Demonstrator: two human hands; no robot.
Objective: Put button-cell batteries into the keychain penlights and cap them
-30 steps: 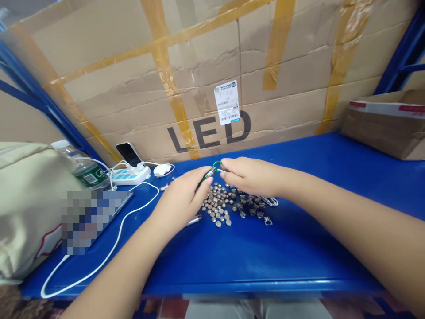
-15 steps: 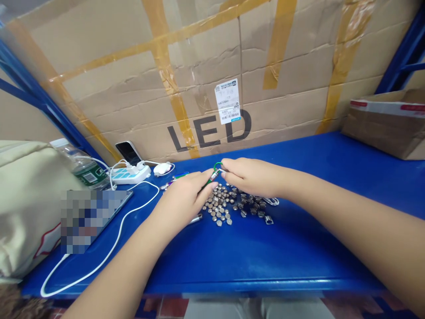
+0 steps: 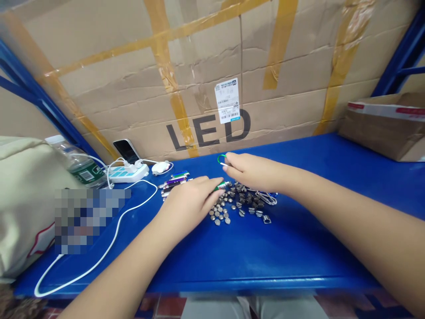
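Green carabiner (image 3: 220, 159) now off mini torch (image 3: 222, 186); R hand (image 3: 254, 171), L hand (image 3: 187, 206) pulled apart.

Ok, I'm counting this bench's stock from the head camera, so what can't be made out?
Head view:
- Green keychain flashlight: mostly hidden by the left hand.
- Button cells: too small to read any markings.
- Carton label: print too small to read.
- Pixelated patch: blurred, so what lies there cannot be told.

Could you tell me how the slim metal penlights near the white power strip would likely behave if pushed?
These slim cylindrical metal penlights would probably roll easily on the glossy blue shelf. They look stiff, and perhaps fairly heavy for their size.
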